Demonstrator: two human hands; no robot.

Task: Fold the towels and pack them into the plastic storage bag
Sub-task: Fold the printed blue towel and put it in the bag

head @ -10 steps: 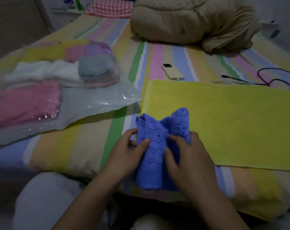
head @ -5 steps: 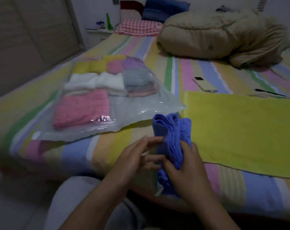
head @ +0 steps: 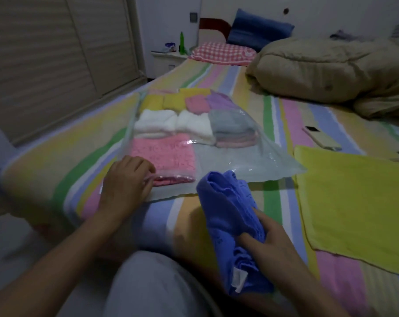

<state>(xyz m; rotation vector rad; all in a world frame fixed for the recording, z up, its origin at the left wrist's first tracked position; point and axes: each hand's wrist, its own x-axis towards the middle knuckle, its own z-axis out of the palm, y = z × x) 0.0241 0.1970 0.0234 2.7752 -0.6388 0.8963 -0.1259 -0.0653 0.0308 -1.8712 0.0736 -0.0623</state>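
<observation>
I see the right hand (head: 276, 243) low in view, fingers and thumb curled round the blue towel (head: 228, 207). The towel is bunched into a loose roll, held above the near edge of the bed (head: 216, 78), its top end just in front of the storage bag (head: 251, 161). A white tag hangs at its lower end.

The left hand (head: 127, 179) sits on the bag's near left corner, fingers bent down onto the plastic beside the pink towel (head: 168, 156). I cannot tell if it pinches the plastic or only rests there; that part is blurred.

The bag lies flat on the striped sheet, already holding folded towels: pink nearest, white towels (head: 171, 123) behind it, a grey towel (head: 230, 120) on a stack to their right, then yellow, pink and purple ones at the far end. The near right part of the bag is flat.

A yellow towel (head: 354, 197) lies spread on the bed to the right, apart from the bag. A phone (head: 322, 139) lies just beyond it. A beige duvet (head: 326, 69) is heaped at the far right, and a checked pillow (head: 221, 52) lies at the head of the bed.
</observation>
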